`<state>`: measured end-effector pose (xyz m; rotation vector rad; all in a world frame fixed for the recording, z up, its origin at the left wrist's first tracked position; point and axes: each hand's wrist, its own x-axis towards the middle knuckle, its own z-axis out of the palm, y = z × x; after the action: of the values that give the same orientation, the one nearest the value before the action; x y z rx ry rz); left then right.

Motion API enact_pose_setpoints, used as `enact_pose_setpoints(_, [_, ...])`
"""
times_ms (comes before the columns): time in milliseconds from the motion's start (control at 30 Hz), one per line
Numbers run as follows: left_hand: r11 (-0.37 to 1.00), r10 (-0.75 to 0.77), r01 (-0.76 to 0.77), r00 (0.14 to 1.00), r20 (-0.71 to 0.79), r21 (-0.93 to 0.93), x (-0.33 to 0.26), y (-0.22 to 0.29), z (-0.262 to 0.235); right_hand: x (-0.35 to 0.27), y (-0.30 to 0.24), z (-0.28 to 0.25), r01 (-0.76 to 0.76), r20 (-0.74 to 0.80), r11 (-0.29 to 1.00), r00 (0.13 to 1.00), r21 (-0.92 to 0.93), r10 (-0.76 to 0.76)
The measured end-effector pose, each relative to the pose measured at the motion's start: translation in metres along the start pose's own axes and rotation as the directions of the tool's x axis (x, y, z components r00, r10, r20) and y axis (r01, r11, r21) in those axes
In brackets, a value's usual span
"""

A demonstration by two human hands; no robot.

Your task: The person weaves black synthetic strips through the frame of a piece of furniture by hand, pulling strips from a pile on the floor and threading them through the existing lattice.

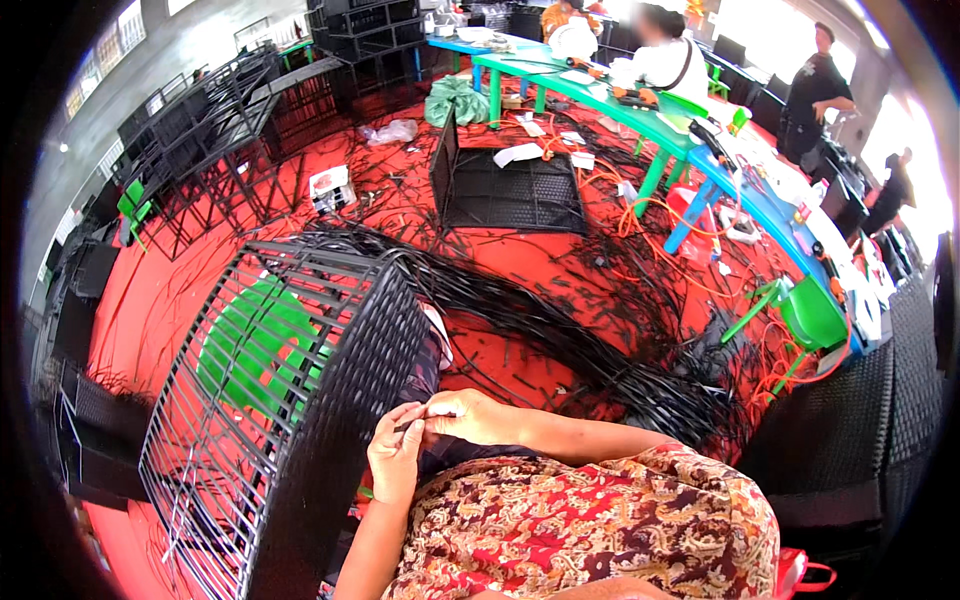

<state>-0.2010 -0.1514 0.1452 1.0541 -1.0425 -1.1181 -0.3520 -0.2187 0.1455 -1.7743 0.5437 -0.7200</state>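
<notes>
Red workshop floor (560, 255) spreads out, littered with black offcuts and orange cords. On it, a long bundle of black plastic weaving strands (560, 335) sweeps past a large black wire-frame basket with partly woven sides (300, 400), tilted against the person's knees. Beside its woven wall, the left hand (396, 455) and right hand (468, 415) meet, fingertips pinched closed on one thin black strand end (412, 424).

Wire frame (270, 400) blocks left; right side open
</notes>
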Motion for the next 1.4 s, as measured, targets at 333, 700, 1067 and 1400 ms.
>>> enact_pose_setpoints(333, [0.973, 0.102, -0.084, 0.992, -0.072, 0.216, 0.005, 0.008, -0.001, 0.006, -0.01, -0.003, -0.304, 0.095, 0.932, 0.952, 0.195, 0.291])
enact_pose_setpoints(700, [0.973, 0.049, -0.024, 0.993, -0.105, 0.231, -0.004, 0.019, 0.004, -0.002, -0.026, -0.005, -0.338, 0.113, 0.937, 0.938, 0.094, 0.327])
enact_pose_setpoints(1067, [0.924, 0.05, -0.004, 0.992, -0.111, 0.382, -0.008, 0.026, -0.005, 0.003, -0.028, -0.008, -0.334, 0.126, 0.935, 0.939, 0.12, 0.32])
enact_pose_setpoints(1400, [0.74, 0.353, -0.322, 0.933, 0.068, 0.591, 0.006, 0.048, -0.001, 0.014, -0.034, -0.014, -0.373, 0.185, 0.888, 0.925, 0.267, 0.333])
